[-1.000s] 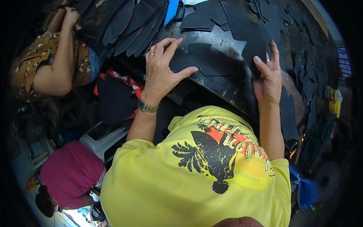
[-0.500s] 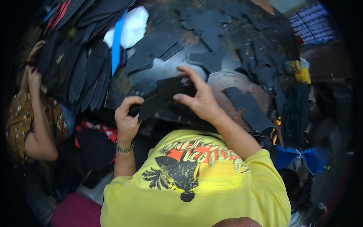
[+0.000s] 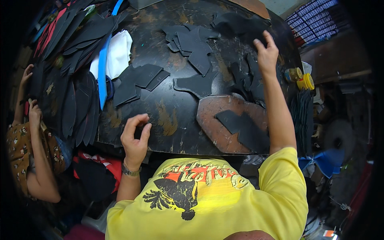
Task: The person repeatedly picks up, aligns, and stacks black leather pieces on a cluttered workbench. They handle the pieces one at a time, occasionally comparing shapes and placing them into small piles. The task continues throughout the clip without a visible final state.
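Note:
My left hand point(image 3: 135, 140) hovers over the near edge of the table, its fingers curved apart from the thumb and nothing between them. A watch circles that wrist. Stretched out to the far right, my right hand point(image 3: 268, 56) is open, with thumb and forefinger spread. Just beyond its fingertips lie dark, blurred flat pieces point(image 3: 240, 25). Below it, a flat black cut piece point(image 3: 244, 130) rests on a brown board point(image 3: 210, 122). More black cut pieces lie in a pile point(image 3: 194, 44), in a group point(image 3: 136, 82) at left, and singly point(image 3: 196, 85) mid-table.
Long black strips point(image 3: 80, 104) are heaped at left, beside a blue strip point(image 3: 103, 74) and white cloth point(image 3: 122, 52). At the far left another person's hands point(image 3: 35, 114) hold something. Yellow-lidded jars point(image 3: 306, 82) stand by the table's right edge.
The black piece that both hands held has left them. My right hand has swung away to the far right; my left hand stays near the front edge. The view has shifted.

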{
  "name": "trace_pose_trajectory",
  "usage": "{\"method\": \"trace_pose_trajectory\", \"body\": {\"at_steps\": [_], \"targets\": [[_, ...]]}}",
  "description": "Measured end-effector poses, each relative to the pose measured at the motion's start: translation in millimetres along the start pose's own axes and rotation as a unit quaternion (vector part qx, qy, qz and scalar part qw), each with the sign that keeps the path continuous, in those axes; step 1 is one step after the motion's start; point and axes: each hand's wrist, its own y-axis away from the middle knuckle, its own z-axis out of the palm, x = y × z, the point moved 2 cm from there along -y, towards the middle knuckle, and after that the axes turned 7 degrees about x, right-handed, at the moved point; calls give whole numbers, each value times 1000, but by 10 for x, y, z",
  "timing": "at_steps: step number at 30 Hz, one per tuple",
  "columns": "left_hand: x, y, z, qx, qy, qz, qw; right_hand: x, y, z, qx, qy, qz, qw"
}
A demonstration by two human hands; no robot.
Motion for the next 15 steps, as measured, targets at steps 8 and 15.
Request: {"method": "trace_pose_trajectory", "body": {"at_steps": [8, 15], "targets": [[73, -35, 96, -23, -89, 71, 993, 807, -779, 511, 48, 312, -350, 882], [35, -19, 107, -45, -107, 62, 991, 1127, -263, 624, -325, 343, -127, 872]]}}
